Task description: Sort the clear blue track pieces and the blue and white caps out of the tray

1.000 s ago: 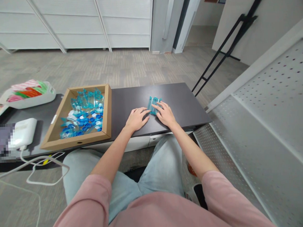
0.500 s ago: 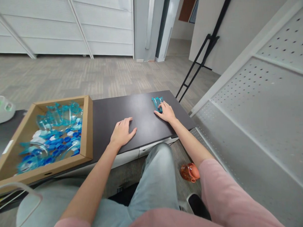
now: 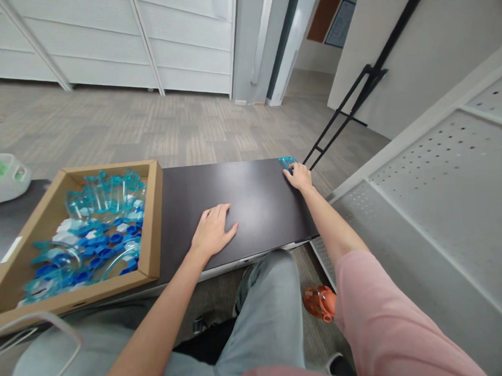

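Our left hand (image 3: 211, 229) is lying empty; our right hand (image 3: 300, 177), grip unclear, is touching blue plastic (image 3: 286, 162) at the table's (image 3: 251, 201) far right corner. We're judging it light, stiff, best edge-gripped.

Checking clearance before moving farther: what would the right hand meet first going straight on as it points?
The teal plastic pieces, right at the fingers of the right hand and apparently touching them, though the overlap hides the exact contact. Just beyond is the table's far edge.
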Demonstrator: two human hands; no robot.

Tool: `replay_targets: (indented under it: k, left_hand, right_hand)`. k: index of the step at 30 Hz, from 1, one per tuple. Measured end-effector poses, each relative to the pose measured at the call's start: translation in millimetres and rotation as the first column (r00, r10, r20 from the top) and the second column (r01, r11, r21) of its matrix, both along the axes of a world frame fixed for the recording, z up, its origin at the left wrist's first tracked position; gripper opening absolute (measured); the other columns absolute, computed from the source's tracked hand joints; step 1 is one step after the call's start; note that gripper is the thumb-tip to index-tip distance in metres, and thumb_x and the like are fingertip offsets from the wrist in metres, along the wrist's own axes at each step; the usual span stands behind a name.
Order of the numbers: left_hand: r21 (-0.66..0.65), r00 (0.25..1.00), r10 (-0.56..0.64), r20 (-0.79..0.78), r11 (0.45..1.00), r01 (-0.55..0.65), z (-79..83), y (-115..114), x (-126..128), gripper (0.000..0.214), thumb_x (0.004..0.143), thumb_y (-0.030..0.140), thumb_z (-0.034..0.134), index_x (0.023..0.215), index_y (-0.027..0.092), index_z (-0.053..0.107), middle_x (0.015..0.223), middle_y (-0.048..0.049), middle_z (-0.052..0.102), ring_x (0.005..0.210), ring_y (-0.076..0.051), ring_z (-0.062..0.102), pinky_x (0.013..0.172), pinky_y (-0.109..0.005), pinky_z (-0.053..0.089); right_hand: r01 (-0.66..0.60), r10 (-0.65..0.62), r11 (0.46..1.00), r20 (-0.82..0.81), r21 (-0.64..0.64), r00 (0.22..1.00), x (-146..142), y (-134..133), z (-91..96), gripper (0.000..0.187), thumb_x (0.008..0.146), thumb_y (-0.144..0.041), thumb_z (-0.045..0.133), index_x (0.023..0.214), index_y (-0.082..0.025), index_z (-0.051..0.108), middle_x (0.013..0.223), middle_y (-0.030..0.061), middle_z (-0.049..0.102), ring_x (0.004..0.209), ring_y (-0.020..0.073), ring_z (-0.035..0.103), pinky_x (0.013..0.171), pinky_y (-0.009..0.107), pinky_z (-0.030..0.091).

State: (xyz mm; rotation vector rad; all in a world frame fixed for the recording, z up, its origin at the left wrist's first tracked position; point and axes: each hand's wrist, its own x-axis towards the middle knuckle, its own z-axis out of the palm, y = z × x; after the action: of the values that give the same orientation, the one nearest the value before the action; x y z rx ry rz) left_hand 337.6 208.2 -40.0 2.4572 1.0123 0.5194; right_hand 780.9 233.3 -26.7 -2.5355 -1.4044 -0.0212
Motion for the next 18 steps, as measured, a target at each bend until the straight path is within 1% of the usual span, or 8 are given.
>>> replay_targets:
  k: [3, 6, 8, 11, 13, 14, 16, 18]
  left_hand:
    - [-0.019, 1.0, 0.002, 0.027, 1.0, -0.001, -0.1, -1.1, 0.0, 0.063, 0.111, 0.054, 0.056, 0.172, 0.044, 0.063, 0.162, -0.0129, 0.08, 0.154, -0.043, 0.071, 0.135, -0.071, 0.054]
    - [-0.039, 0.998, -0.017, 0.057, 0.999, 0.019, -1.9, -0.1, 0.5, 0.059, 0.112, 0.053, 0.054, 0.167, 0.038, 0.069, 0.16, -0.0175, 0.079, 0.151, -0.044, 0.071, 0.132, -0.07, 0.056]
    - [-0.047, 0.994, -0.041, 0.101, 0.998, 0.046, -5.7, 2.4, 1.8, 0.057, 0.112, 0.053, 0.052, 0.162, 0.035, 0.073, 0.156, -0.0199, 0.079, 0.146, -0.045, 0.072, 0.127, -0.071, 0.058]
    - [-0.036, 0.975, -0.14, 0.175, 0.988, 0.148, -12.9, 5.8, 6.1, 0.051, 0.112, 0.054, 0.05, 0.146, 0.036, 0.083, 0.143, -0.0215, 0.082, 0.135, -0.046, 0.075, 0.118, -0.073, 0.062]
    - [-0.027, 0.954, -0.24, 0.179, 0.968, 0.248, -15.4, 4.8, 10.2, 0.048, 0.112, 0.052, 0.05, 0.134, 0.035, 0.088, 0.133, -0.0226, 0.084, 0.128, -0.045, 0.077, 0.113, -0.072, 0.063]
    - [-0.023, 0.942, -0.293, 0.163, 0.954, 0.3, -15.5, 2.8, 12.0, 0.048, 0.112, 0.051, 0.05, 0.13, 0.034, 0.09, 0.129, -0.0227, 0.085, 0.125, -0.044, 0.078, 0.111, -0.071, 0.064]
    - [-0.003, 0.907, -0.405, 0.112, 0.913, 0.408, -13.8, -4.2, 13.9, 0.046, 0.113, 0.049, 0.051, 0.124, 0.034, 0.093, 0.124, -0.0229, 0.087, 0.121, -0.043, 0.08, 0.106, -0.069, 0.066]
    - [0.06, 0.849, -0.523, 0.07, 0.852, 0.52, -10.5, -14.1, 11.6, 0.04, 0.112, 0.046, 0.057, 0.119, 0.037, 0.096, 0.123, -0.0219, 0.089, 0.118, -0.041, 0.083, 0.103, -0.066, 0.068]
  right_hand:
    - [0.031, -0.031, 0.999, 0.019, -0.012, 0.999, -7.1, 1.4, 0.9, 0.051, 0.115, -0.052, 0.064, 0.146, -0.013, 0.076, 0.166, 0.0326, 0.07, 0.161, 0.0449, 0.057, 0.138, 0.065, 0.04]
    - [0.045, -0.051, 0.996, 0.076, 0.074, 0.996, -20.6, 4.7, -0.9, 0.057, 0.114, -0.055, 0.063, 0.151, -0.014, 0.075, 0.176, 0.0331, 0.061, 0.167, 0.0483, 0.049, 0.14, 0.072, 0.031]
    - [-0.016, 0.006, 0.994, 0.095, 0.11, 0.995, -38.2, 10.4, -1.0, 0.057, 0.115, -0.056, 0.061, 0.153, -0.016, 0.076, 0.177, 0.0324, 0.06, 0.166, 0.0508, 0.049, 0.136, 0.074, 0.033]
    - [-0.221, 0.207, 0.966, 0.112, 0.134, 0.972, -87.9, 21.3, 9.4, 0.052, 0.117, -0.058, 0.057, 0.147, -0.022, 0.079, 0.165, 0.0281, 0.07, 0.156, 0.05, 0.058, 0.128, 0.071, 0.043]
    - [-0.403, 0.389, 0.9, 0.109, 0.168, 0.915, -139.6, 26.1, 25.8, 0.047, 0.119, -0.058, 0.054, 0.142, -0.027, 0.081, 0.155, 0.0226, 0.076, 0.148, 0.0474, 0.064, 0.124, 0.068, 0.047]
    - [-0.495, 0.486, 0.848, 0.096, 0.189, 0.869, -170.5, 27.3, 36.1, 0.045, 0.119, -0.058, 0.054, 0.14, -0.029, 0.081, 0.149, 0.0195, 0.079, 0.144, 0.046, 0.066, 0.122, 0.067, 0.048]
    - [-0.663, 0.667, 0.713, 0.07, 0.228, 0.742, -239.3, 28.7, 57.4, 0.043, 0.119, -0.061, 0.058, 0.139, -0.032, 0.082, 0.141, 0.0157, 0.082, 0.138, 0.0441, 0.069, 0.121, 0.065, 0.048]
    - [-0.801, 0.815, 0.562, 0.031, 0.205, 0.579, -310.4, 32.2, 74.3, 0.04, 0.12, -0.061, 0.063, 0.142, -0.034, 0.083, 0.135, 0.0127, 0.085, 0.132, 0.0419, 0.072, 0.122, 0.063, 0.047]
